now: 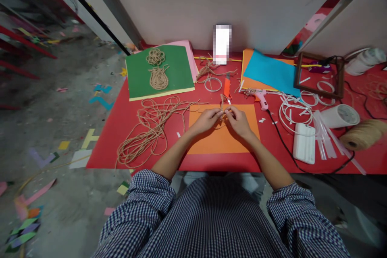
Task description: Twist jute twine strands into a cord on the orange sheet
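Observation:
Over an orange paper sheet (223, 143), my left hand (208, 120) and my right hand (239, 121) come close together, fingertips pinched. Both are closed on a short brown jute cord (222, 100), part of which rises above the fingers and part of which curls below them. How the cord is looped between the fingers is too small to tell. To the left, a loose tangle of jute cord (148, 133) lies on the red table (105, 141), a strand reaching onto the orange sheet's edge. An orange-handled cutter (227, 88) lies just beyond my hands.
Two coiled cord pieces (159, 78) rest on green paper (178, 68). A pink glue gun (261, 98) with a black cable lies right, near white cord (290, 113), a white power strip (304, 143), glue sticks (325, 137), a twine spool (365, 135) and a brown frame (340, 76). A phone (222, 44) stands behind.

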The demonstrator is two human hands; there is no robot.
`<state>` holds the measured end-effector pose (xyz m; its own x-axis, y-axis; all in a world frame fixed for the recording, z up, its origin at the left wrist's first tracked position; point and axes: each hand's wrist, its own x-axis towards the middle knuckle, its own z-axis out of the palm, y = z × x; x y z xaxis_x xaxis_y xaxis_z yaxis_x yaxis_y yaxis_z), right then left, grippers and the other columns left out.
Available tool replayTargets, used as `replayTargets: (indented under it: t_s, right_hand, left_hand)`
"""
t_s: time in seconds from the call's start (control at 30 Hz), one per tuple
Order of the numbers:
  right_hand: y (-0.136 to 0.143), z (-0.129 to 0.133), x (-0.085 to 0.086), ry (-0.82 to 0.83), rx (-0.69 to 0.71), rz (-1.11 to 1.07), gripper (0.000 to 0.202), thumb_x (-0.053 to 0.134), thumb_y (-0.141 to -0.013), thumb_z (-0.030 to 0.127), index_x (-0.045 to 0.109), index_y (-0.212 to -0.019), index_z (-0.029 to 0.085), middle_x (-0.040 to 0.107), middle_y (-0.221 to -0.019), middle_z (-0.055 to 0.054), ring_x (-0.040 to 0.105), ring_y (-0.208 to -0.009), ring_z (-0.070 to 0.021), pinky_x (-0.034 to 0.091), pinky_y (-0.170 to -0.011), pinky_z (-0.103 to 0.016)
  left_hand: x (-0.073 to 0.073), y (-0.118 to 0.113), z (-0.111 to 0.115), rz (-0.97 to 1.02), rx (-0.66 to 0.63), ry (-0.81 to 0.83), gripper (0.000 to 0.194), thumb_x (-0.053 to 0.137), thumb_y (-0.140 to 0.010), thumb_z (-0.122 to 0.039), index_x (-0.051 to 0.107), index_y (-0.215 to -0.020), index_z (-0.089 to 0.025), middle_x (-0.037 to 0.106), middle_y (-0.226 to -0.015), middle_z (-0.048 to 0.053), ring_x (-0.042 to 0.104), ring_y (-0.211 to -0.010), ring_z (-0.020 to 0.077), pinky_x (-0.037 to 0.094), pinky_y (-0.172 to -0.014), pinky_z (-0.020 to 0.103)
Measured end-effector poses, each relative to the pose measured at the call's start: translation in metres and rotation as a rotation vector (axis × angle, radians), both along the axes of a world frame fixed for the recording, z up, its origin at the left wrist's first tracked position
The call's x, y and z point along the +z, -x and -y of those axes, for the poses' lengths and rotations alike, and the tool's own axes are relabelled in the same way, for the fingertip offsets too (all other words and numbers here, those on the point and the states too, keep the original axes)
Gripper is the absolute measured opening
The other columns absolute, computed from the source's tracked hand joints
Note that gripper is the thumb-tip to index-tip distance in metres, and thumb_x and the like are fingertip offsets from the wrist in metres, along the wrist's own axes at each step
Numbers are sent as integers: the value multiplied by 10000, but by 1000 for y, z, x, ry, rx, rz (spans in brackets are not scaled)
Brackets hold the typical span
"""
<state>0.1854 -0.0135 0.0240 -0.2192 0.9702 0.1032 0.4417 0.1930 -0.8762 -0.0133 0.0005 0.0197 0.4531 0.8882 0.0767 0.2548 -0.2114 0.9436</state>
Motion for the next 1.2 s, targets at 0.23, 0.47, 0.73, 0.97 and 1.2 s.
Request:
replayTargets:
  t_s: [0.23, 0.47, 0.73, 0.97, 1.2]
  right_hand:
    - [-2, -4, 0, -6, 85, 13, 415, 489, -1055, 502, 665, -837, 195, 669, -772, -21, 583, -714, -177, 413, -701, -293]
    - [-3, -4, -1, 133, 147, -18, 405, 588, -990, 547, 717, -878, 180, 692, -746, -27, 556, -651, -164, 384, -631, -280]
    - [-4, -5, -5, 181, 139, -9, 384, 650, -939, 564, 735, -863, 197, 523, -583, 34, 375, -535, -123, 261, -556, -273]
    - [-4, -1, 1, -78, 63, 283, 313, 617, -994, 462, 778, -941, 199, 532, -570, 17, 416, -547, -136, 255, -602, -293]
    - [-2, 5, -8, -427, 33, 555, 391, 477, -1092, 409, 795, -1106, 182, 763, -832, -113, 602, -706, -191, 300, -683, -320]
  left_hand:
    - [-4, 2, -2, -28, -29, -2, 413, 416, -1069, -450, 642, -863, -172, 635, -760, 33, 551, -703, 157, 411, -723, 285]
    - [-7, 4, -2, -250, -30, -123, 378, 391, -1079, -379, 660, -913, -170, 714, -869, 61, 628, -797, 181, 454, -789, 301]
    - [-4, 5, -1, -356, -46, -181, 321, 408, -1074, -331, 663, -943, -185, 714, -840, 60, 630, -757, 186, 439, -735, 297]
    - [-2, 1, -1, -202, 139, -175, 226, 426, -1007, -192, 649, -1043, -191, 736, -1052, 93, 661, -974, 211, 496, -903, 344]
    - [-7, -2, 1, 350, 85, 451, 333, 642, -876, -219, 607, -1207, -200, 669, -954, 23, 377, -486, 37, 303, -498, 226]
